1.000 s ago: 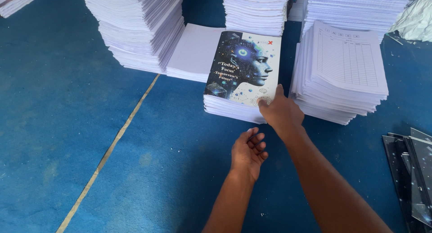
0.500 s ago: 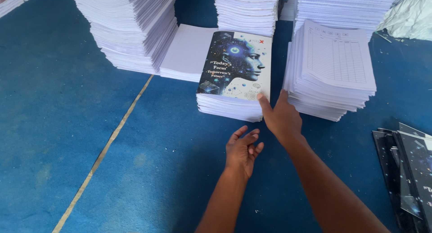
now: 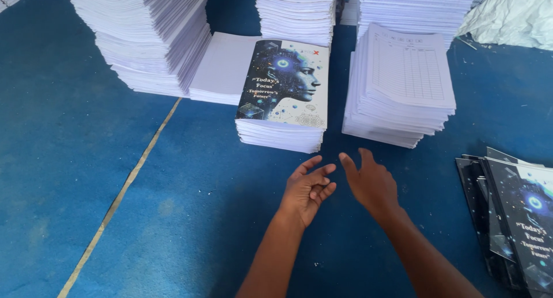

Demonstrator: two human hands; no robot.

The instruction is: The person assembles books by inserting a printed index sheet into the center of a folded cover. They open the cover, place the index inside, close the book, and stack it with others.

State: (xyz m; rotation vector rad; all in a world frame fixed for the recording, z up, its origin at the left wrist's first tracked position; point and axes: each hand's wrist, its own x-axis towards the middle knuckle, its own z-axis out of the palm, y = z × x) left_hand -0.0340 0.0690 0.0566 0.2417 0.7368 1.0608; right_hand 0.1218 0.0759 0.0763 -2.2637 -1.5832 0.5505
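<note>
A short stack of paper topped with a dark printed cover (image 3: pixel 285 85) (a bluish profile head on it) lies on the blue floor (image 3: pixel 69 160), a little above the middle of the view. Both hands hover just below it, at about 6 o'clock from the stack, touching neither it nor anything else. The left hand (image 3: pixel 307 190) is palm up, its fingers loosely curled and half open, holding nothing. The right hand (image 3: pixel 371 183) sits just beside it at 3 o'clock, back toward the camera, fingers spread and relaxed, also empty.

At 3 o'clock from the covered stack stands a taller stack of ruled form sheets (image 3: pixel 403 85), close by but apart. At 9 o'clock a low pile of blank white sheets (image 3: pixel 222 67) touches the covered stack, and beyond it at 10 o'clock rises a high leaning white pile (image 3: pixel 144 33). At 12 o'clock is another white stack (image 3: pixel 296 13). Loose dark covers (image 3: pixel 512 217) lie fanned at 4 o'clock, near the right edge. A pale yellow line (image 3: pixel 124 188) crosses the floor at 8 o'clock.
</note>
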